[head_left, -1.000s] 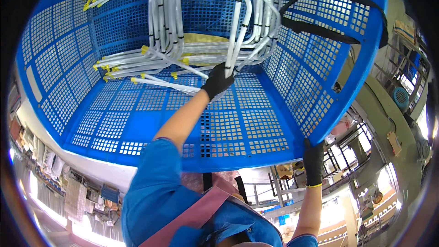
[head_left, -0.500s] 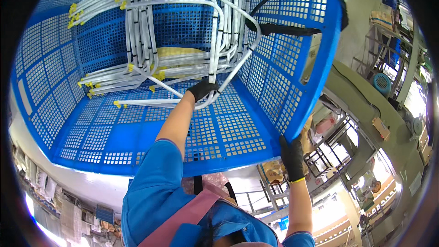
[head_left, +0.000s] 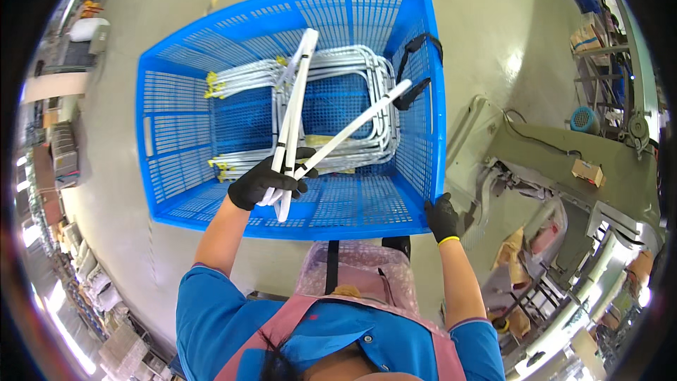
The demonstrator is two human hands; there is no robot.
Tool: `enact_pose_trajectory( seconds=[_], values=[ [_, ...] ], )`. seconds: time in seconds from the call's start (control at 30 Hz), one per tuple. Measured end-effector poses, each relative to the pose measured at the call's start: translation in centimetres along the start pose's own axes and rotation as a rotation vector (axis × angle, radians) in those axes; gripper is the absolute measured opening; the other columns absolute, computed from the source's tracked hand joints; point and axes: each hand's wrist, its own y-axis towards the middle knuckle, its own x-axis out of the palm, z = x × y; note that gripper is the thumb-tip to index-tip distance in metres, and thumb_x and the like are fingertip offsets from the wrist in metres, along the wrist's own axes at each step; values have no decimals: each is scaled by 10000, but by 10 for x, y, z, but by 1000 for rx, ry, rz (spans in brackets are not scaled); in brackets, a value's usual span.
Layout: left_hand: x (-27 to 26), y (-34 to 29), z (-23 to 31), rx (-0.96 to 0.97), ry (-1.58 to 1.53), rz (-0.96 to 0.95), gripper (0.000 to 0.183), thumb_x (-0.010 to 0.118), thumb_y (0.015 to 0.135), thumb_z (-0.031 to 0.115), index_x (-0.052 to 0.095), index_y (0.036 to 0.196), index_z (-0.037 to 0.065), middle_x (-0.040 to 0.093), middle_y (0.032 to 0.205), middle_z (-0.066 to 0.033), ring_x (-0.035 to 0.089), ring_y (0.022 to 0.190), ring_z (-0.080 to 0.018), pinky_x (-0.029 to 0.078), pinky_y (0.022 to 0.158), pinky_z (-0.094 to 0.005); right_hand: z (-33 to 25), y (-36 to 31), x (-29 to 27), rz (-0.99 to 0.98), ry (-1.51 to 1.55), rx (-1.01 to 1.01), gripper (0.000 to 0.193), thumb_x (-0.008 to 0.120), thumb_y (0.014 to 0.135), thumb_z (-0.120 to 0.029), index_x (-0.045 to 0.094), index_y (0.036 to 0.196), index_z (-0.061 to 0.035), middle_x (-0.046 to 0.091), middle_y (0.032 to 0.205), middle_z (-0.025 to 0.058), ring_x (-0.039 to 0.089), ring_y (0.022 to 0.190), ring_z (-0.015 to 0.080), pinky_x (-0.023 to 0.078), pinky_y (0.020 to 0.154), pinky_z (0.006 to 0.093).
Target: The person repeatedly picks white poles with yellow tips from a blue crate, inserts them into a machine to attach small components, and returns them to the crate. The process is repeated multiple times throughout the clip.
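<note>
In my gloved left hand is a bent white tube frame, lifted above the blue plastic crate. My fingers are wrapped round its tubes, near black bands on them. One part of the frame slants toward the crate's far side, another toward the right. Below it, inside the crate, lies a stack of similar white tube frames with yellow end pieces. My gloved right hand, with a yellow band at the wrist, grips the crate's near right corner; part of its fingers is hidden.
A black strap is looped on the crate's right wall. To the right stand a greenish machine with a small cardboard box on it, and a blue motor. Shelving and goods line the left edge.
My left hand has raised the tube frame out of the crate, away from the stack. My view is now higher and takes in the whole crate. My right hand stays at the crate's corner.
</note>
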Motion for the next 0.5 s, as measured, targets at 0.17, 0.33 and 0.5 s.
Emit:
enact_pose_trajectory(
  seconds=[0.17, 0.33, 0.5],
  values=[
    [137, -49, 22, 142, 115, 78, 814, 732, 651, 63, 353, 1369, 7, 579, 1144, -206, 654, 900, -215, 563, 735, -320, 3, 15, 2, -62, 10, -104, 584, 582, 831, -455, 393, 1132, 8, 640, 1002, 213, 643, 917, 379, 508, 801, 468],
    [264, -83, 24, 264, 154, 115, 921, 760, 620, 74, 280, 1403, 2, 555, 1197, -183, 646, 946, -237, 553, 809, -352, -8, -16, -96, -140, 728, -654, 630, 464, 910, -495, 399, 1318, -20, 561, 1230, 188, 550, 1138, 333, 451, 908, 352],
    [369, -111, -6, 337, 109, 31, 914, 757, 668, 91, 248, 1422, 12, 504, 1284, -203, 606, 1053, -293, 499, 918, -401, -29, -115, -263, -674, 1663, -1157, 1165, 314, 650, -905, 225, 1435, -48, 428, 1365, 184, 469, 1213, 292, 372, 1012, 463]
  ],
)
